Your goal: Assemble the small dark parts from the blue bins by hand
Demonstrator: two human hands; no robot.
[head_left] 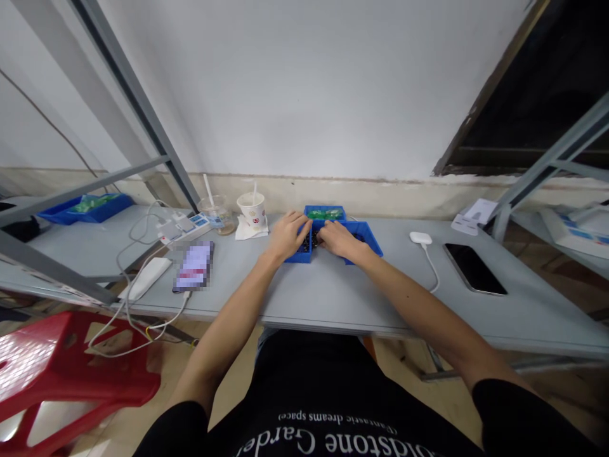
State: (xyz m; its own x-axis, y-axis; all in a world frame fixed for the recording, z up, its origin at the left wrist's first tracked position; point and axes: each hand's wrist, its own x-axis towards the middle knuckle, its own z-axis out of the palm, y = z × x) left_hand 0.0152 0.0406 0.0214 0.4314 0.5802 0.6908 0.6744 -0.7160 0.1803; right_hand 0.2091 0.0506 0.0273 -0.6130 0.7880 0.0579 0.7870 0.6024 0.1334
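Just left of centre, my left hand (286, 235) is over a blue bin (299, 258), its fingers bent and the tips drawn in towards the thumb. Dark small pieces (307, 243) lie in that bin, too small to name. My right hand (335, 238) reaches over a second blue bin (371, 237), with its fingertips closed together by the dark pieces between the bins. Whatever either hand pinches is too small or hidden to make out. Behind them stands a third blue bin (325, 208) holding green plastic packets (325, 215).
Left on the grey table (304, 298) are a paper cup (252, 211), a clear cup (219, 216), a power strip (185, 228) and a charging phone (194, 266). To the right lie a white earbud case (420, 238) and a dark phone (474, 269). A red stool (52, 362) stands lower left.
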